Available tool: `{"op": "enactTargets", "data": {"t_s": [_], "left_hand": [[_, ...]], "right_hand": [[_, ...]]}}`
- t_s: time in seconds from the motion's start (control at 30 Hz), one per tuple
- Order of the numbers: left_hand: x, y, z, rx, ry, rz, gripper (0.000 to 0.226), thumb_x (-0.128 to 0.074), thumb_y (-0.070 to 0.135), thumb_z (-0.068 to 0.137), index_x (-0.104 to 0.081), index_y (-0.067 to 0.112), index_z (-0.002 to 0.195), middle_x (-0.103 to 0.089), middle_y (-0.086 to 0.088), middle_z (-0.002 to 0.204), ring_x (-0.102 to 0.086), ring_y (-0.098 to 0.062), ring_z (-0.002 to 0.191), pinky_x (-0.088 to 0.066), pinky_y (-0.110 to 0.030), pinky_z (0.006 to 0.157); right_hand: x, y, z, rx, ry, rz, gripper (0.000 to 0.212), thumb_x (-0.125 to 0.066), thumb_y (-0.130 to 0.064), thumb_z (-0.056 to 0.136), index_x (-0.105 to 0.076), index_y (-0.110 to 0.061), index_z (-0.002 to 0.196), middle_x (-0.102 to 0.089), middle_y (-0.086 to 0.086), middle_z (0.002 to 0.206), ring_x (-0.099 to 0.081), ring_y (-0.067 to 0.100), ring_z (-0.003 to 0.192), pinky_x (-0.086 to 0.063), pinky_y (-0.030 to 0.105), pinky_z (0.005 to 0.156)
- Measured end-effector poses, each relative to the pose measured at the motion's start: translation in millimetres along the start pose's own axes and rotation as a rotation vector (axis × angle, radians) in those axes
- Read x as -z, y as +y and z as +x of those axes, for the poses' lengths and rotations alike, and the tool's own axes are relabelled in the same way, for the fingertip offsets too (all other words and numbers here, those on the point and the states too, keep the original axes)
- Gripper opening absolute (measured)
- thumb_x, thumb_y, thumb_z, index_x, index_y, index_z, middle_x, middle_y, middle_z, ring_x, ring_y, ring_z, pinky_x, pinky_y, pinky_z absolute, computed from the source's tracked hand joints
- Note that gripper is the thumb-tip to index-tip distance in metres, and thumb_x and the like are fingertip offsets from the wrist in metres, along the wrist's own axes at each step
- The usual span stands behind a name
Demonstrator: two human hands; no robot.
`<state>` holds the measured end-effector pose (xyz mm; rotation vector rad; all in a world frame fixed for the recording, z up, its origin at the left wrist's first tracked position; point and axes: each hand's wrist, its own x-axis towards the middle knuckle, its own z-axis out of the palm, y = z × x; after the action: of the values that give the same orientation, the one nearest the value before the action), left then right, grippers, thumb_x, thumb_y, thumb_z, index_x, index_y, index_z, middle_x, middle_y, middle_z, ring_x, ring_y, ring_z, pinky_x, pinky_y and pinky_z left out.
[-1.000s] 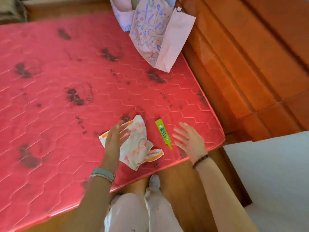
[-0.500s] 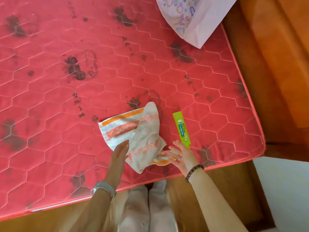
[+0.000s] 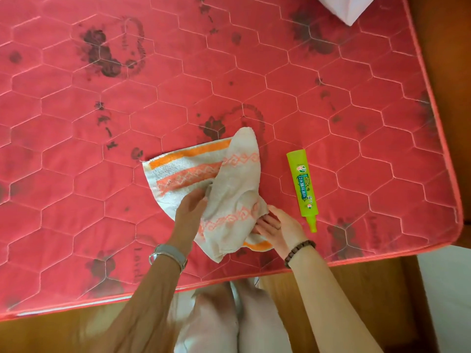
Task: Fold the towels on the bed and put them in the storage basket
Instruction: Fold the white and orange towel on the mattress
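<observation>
Towel [image 3: 229,189], white w/ orange bands, lies rumpled on bed [image 3: 178,85] close to its front edge, one part flopped over the rest. L hand [image 3: 190,210] pinches a fold at towel's mid-left, and R hand [image 3: 279,229] holds the near-right corner betw. thumb & fingers. Green tube [image 3: 303,186] lies just right of towel, not touching, nozzle toward the person; farther back is stained pink quilting, w/ a white bag corner [image 3: 341,8] at far right.
</observation>
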<state>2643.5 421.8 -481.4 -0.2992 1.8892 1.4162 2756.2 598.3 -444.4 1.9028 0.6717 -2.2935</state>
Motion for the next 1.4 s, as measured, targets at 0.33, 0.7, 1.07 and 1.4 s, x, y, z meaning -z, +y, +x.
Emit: {"op": "enactTargets", "data": {"t_s": [0.33,0.7,1.07,1.4], "left_hand": [[-0.4,6.2,-7.5,0.128,-0.021,0.109,0.014,-0.068,0.028,0.092,-0.071,0.021,0.081,-0.061,-0.01,0.087,-0.053,-0.022,0.083,-0.044,-0.036,0.077],[57.0,83.3,-59.1,-0.024,0.242,-0.324,0.014,-0.054,0.014,0.101,-0.061,0.014,0.09,-0.053,-0.004,0.075,-0.046,-0.016,0.069,-0.038,-0.03,0.064],[146.6,160.2,-60.3,-0.18,0.469,-0.695,0.016,-0.046,0.011,0.105,-0.052,0.016,0.091,-0.063,-0.009,0.096,-0.065,-0.02,0.091,-0.058,-0.033,0.087],[192.9,110.6,-28.0,0.033,0.608,-0.509,0.016,-0.055,0.001,0.097,-0.055,0.016,0.09,-0.061,-0.003,0.089,-0.059,-0.017,0.082,-0.055,-0.017,0.066]], "right_hand": [[-6.5,14.6,-5.5,0.186,-0.053,-0.099,0.015,-0.055,0.002,0.094,-0.064,-0.007,0.102,-0.071,0.014,0.103,-0.07,0.022,0.096,-0.056,0.032,0.085],[-68.0,-22.6,-95.1,0.347,-0.231,0.085,0.021,-0.045,0.007,0.096,-0.058,-0.008,0.098,-0.059,0.005,0.081,-0.063,0.009,0.066,-0.055,0.026,0.072],[-175.6,-88.3,-171.0,0.639,-0.443,0.098,0.027,-0.046,0.008,0.095,-0.063,-0.012,0.091,-0.064,0.005,0.08,-0.06,0.017,0.078,-0.053,0.032,0.084],[-199.6,-64.4,-130.5,0.534,-0.323,0.001,0.019,-0.05,0.006,0.093,-0.061,-0.009,0.088,-0.061,0.016,0.093,-0.06,0.024,0.091,-0.055,0.032,0.087]]}}
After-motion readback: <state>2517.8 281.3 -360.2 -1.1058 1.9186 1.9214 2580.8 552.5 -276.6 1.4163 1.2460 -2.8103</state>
